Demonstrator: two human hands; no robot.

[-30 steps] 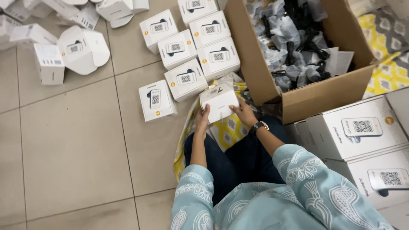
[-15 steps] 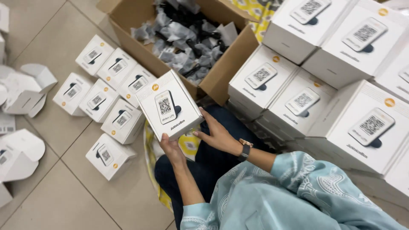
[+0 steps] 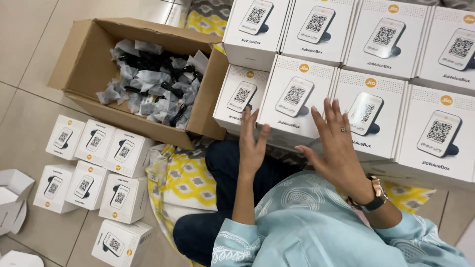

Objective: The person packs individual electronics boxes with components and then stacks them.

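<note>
The left hand's fingers (image 3: 250,123) are spreading open and gripping nothing, their tips lying against the lower left edge of a white carton (image 3: 295,99) with a picture of a dark device on its lid. The left hand (image 3: 252,143) is standing upright, palm turned toward the right, forearm running down to a pale blue patterned sleeve (image 3: 232,242). The right hand (image 3: 339,148), also opened wide and empty, is hovering at the carton's 4 o'clock, a ring on one finger and a wristwatch (image 3: 373,195) on the wrist. The carton is sitting between both palms in a packed stack of like cartons (image 3: 430,128). At 9 o'clock from the hands, a brown cardboard box (image 3: 89,64) of grey wrapped parts is lying open; at 8 o'clock, smaller white boxes (image 3: 94,163) are standing on the tiled floor (image 3: 29,59) beside a yellow patterned cloth (image 3: 183,180).
</note>
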